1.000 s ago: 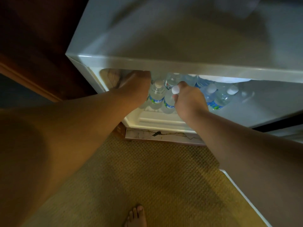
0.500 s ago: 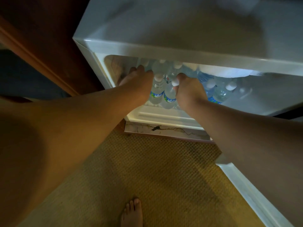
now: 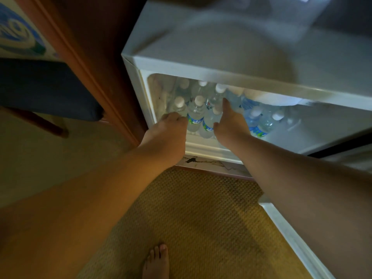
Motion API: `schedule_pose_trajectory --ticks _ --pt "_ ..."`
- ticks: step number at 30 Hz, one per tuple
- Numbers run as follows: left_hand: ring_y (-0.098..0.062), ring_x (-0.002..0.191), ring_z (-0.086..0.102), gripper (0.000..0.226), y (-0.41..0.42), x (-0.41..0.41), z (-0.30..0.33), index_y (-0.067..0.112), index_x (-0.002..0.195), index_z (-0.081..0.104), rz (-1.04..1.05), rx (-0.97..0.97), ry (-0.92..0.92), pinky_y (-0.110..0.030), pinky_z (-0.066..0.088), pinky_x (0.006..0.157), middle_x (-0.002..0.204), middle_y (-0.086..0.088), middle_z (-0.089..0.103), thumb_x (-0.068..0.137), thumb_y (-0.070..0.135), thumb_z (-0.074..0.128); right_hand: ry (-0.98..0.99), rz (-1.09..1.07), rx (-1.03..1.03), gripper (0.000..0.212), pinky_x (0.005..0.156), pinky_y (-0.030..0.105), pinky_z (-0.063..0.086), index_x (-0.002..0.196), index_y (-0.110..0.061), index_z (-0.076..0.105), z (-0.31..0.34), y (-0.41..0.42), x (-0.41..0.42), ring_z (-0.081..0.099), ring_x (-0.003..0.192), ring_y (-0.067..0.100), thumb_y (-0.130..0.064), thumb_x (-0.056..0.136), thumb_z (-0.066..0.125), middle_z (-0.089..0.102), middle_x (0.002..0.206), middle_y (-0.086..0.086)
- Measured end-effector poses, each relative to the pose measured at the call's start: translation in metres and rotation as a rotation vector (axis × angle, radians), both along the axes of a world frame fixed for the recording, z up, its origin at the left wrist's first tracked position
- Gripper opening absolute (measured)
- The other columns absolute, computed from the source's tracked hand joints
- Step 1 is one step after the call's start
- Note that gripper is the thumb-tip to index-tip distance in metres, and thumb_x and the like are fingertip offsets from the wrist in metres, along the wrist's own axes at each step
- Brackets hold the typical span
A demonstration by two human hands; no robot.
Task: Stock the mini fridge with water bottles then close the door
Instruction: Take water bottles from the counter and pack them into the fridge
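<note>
Dim light falls over a woven tan carpet [image 3: 201,218], with a dark wooden panel [image 3: 96,67] to the left and a bare foot [image 3: 156,262] at the lower edge. On the carpet stands a white mini fridge [image 3: 231,49], its door [image 3: 291,238] swung wide toward the lower right. Inside, the water bottles [image 3: 196,113] with white caps and blue labels stand packed together across the shelf, several rows deep on the left and a few more to the right.

Both arms reach into the opening. The left hand [image 3: 171,125] rests against the front left bottles with its fingers bent over them, though whether it truly grips one I cannot tell. The right hand [image 3: 229,121] lies with fingers stretched straight along the side of the middle bottles, pressing rather than grasping.

By my judgement the stocking is nearly done: the shelf looks full and the hands seem to be nudging the cluster into line. What is left is to pull both hands clear and shut the door, which stands fully open
</note>
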State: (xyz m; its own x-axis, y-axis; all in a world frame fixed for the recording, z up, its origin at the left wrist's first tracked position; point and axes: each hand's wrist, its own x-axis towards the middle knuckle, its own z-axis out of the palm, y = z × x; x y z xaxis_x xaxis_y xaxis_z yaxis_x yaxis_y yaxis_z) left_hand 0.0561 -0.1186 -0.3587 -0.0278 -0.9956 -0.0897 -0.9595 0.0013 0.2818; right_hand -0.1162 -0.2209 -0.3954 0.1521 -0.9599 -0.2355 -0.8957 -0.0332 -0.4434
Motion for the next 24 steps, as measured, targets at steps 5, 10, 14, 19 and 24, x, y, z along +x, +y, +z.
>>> schedule_pose_trajectory --ticks 5,10,14,19,24 --pt "-0.019 0.127 0.048 0.050 0.044 -0.006 0.025 0.024 0.144 0.047 0.113 0.102 0.128 -0.037 0.049 0.095 0.140 0.003 0.050 0.097 0.034 0.061 -0.113 0.039 0.011 0.072 0.093 0.036 0.047 0.159 -0.029 0.027 0.036 0.055 -0.022 0.057 0.125 0.026 -0.015 0.097 0.060 0.054 0.145 0.005" --pt "-0.017 0.129 0.048 0.057 0.082 -0.018 0.061 0.027 0.148 0.045 0.179 0.014 0.194 -0.033 0.049 0.096 0.141 0.004 0.054 0.096 0.039 0.064 -0.120 0.026 -0.094 0.061 0.111 0.040 0.042 0.155 -0.028 0.036 0.086 0.113 -0.049 0.041 0.142 0.021 -0.022 0.099 0.058 0.040 0.158 -0.001" --pt "-0.017 0.132 0.048 0.059 0.106 -0.032 0.122 0.029 0.149 0.045 0.241 -0.108 0.297 -0.034 0.049 0.102 0.141 0.005 0.055 0.095 0.038 0.066 -0.207 0.028 -0.350 0.059 0.115 0.034 0.034 0.150 -0.025 0.048 0.156 0.164 -0.066 0.034 0.147 0.018 -0.017 0.094 0.066 0.041 0.160 -0.002" --pt "-0.014 0.112 0.059 0.052 0.135 -0.045 0.235 0.027 0.140 0.055 0.264 -0.358 0.353 -0.026 0.051 0.088 0.121 0.010 0.065 0.092 0.035 0.071 -0.354 0.043 -0.631 0.049 0.111 0.032 0.041 0.139 -0.023 0.059 0.276 0.206 -0.078 0.041 0.144 0.018 -0.009 0.092 0.067 0.045 0.154 -0.005" --pt "-0.012 0.085 0.065 0.041 0.161 -0.059 0.384 0.034 0.129 0.057 0.240 -0.548 0.420 -0.034 0.061 0.075 0.101 0.030 0.052 0.089 0.036 0.068 -0.381 0.033 -0.819 0.049 0.109 0.012 0.031 0.137 -0.023 0.061 0.423 0.221 -0.095 0.048 0.130 0.014 -0.009 0.090 0.064 0.052 0.145 -0.002"
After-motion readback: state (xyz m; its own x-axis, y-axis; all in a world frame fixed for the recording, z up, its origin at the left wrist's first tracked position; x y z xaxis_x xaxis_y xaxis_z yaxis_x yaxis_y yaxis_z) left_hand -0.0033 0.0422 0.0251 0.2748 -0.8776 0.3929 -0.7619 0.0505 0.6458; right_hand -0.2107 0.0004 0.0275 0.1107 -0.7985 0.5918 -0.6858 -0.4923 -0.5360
